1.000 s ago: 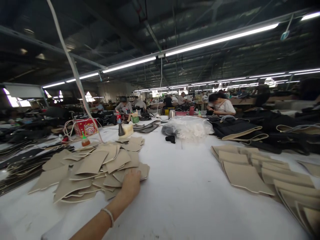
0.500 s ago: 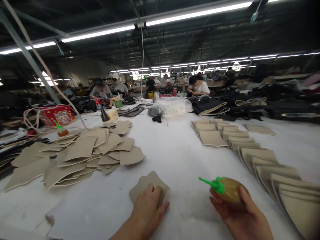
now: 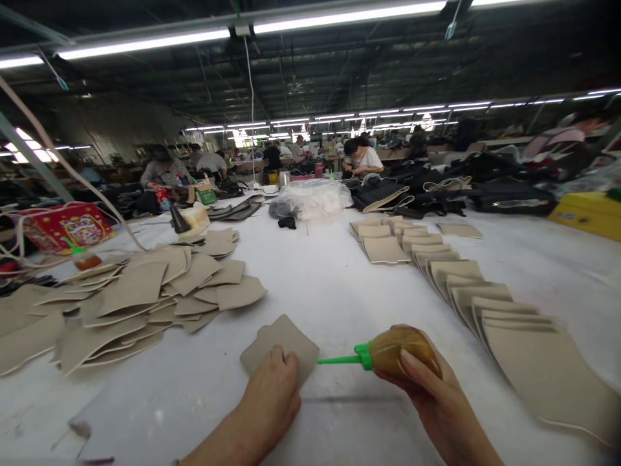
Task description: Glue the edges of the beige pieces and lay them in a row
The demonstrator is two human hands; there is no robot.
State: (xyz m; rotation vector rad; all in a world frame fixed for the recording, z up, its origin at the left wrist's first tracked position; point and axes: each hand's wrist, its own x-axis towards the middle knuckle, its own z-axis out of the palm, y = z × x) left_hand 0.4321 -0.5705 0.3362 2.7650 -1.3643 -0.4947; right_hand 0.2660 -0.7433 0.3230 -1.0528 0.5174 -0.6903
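A squeeze bottle of amber glue (image 3: 403,355) with a green nozzle lies sideways in my right hand (image 3: 434,388), whose fingers wrap around it. Its thin nozzle points left, and the tip is at the right edge of a beige fabric piece (image 3: 276,336); I cannot tell whether they touch. My left hand (image 3: 272,395) grips that piece near its lower edge with curled fingers, partly covering it. To the left lies a loose heap of similar beige pieces (image 3: 140,291). On the right, more beige pieces (image 3: 528,356) overlap in a long fanned row.
A white-covered table (image 3: 310,278) spreads under everything. Farther back are a clear plastic bag (image 3: 315,199), a black cone (image 3: 178,219), dark fabric items and a yellow box (image 3: 589,213). Another green-tipped bottle (image 3: 86,259) stands by a red box (image 3: 68,226). Several people sit at work beyond.
My right hand has brought the glue bottle left and levelled it, with its nozzle now at the beige piece. The view has turned slightly right. My left hand still keeps the piece.
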